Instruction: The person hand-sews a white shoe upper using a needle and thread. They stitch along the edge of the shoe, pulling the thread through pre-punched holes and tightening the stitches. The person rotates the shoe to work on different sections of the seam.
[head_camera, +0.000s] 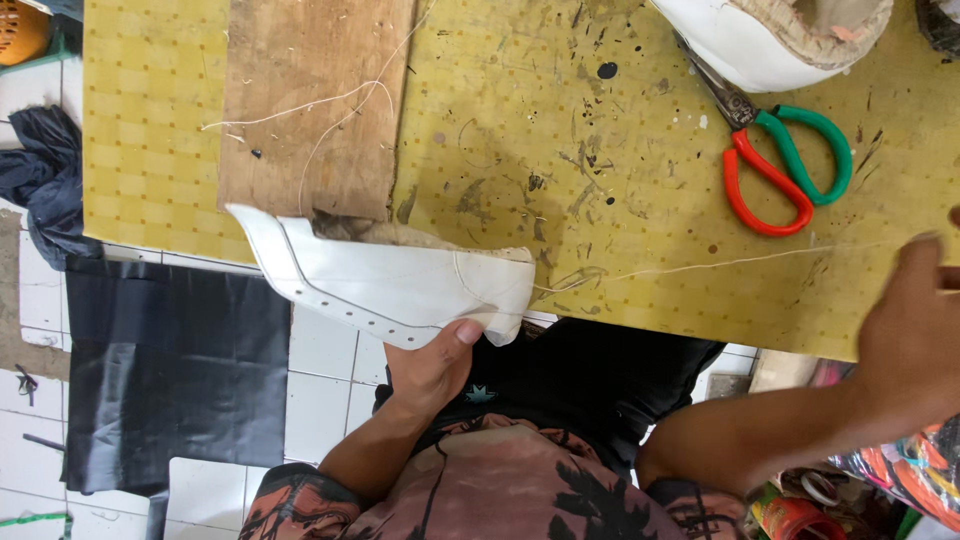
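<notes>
Left hand (432, 365) grips white shoe upper (390, 280) at stained yellow table (620, 190) (white tile floor (320, 370) below); right hand's (915, 330) grip unclear.

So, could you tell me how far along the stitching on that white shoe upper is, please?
A seam already shows near the toe of the white shoe upper. In hand: the left hand grips its lower edge while the right hand draws a thread taut from the toe. Not yet cut: the thread; the scissors lie untouched on the table.
</notes>
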